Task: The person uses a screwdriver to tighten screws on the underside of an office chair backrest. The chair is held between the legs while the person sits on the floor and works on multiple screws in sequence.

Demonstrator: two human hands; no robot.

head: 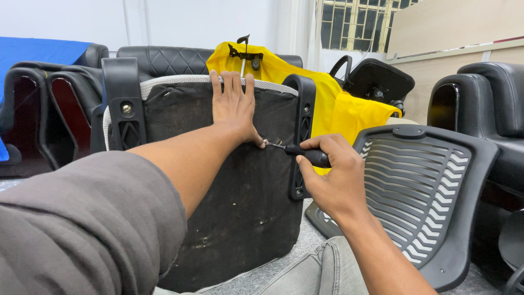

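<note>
**Chair seat held on edge while a screwdriver works at its underside**

In front of the person's knees, an office-chair seat pan stands on edge on the grey floor, its underside turned toward the camera. The left hand lies flat against the upper part of that underside, fingers straight and together, their tips hooked just over the pale mesh-trimmed top rim. It grips nothing; the spread palm seems to brace the seat so it stays upright and does not tip away under pressure from the tool.

The right hand is curled tightly around the black handle of a screwdriver, thumb along the top. The thin metal shaft points left and meets the dark fabric just below the left wrist, close to the black plastic armrest bracket on the seat's right edge. Holding the tool nearly level looks suited to driving straight into the upright surface.

The seat's underside is covered in dark, dusty, felt-like cloth with pale specks and small marks near its lower part. A matching black bracket with a bolt head is fixed at the left edge.

Just to the right, a grey slatted plastic chair back leans, partly behind the right forearm. Behind the seat sits something wrapped in a yellow cover, with black padded chairs around.
</note>
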